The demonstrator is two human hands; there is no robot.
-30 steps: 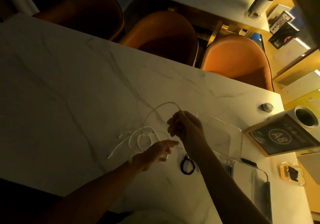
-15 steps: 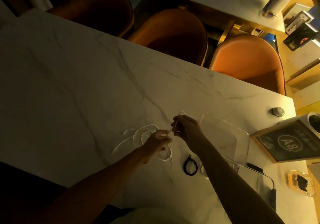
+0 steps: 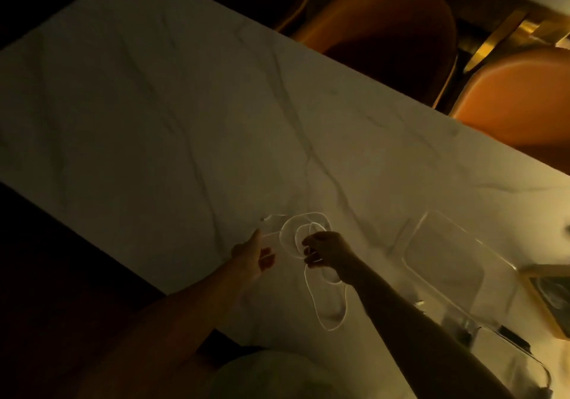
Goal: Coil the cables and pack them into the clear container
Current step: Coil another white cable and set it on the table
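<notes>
A thin white cable (image 3: 308, 225) lies in loose loops on the marble table (image 3: 154, 120). One long loop hangs down toward the near edge, under my right wrist. My right hand (image 3: 327, 252) is closed on the cable where the loops meet. My left hand (image 3: 253, 255) is just left of the loops with fingers spread; a strand of the cable runs past its fingertips, and I cannot tell if it touches. The clear container (image 3: 456, 262) stands empty to the right of my right forearm. The black cable seen earlier is hidden.
A second clear tray (image 3: 524, 364) sits at the near right with a dark object at its edge. A framed sign (image 3: 552, 293) pokes in at the right edge. Orange chairs (image 3: 518, 96) line the far side of the table.
The view has swung left and closer. My right hand came toward me and left with the cable, gathering more loops. My left hand let go and moved left, fingers spread.
</notes>
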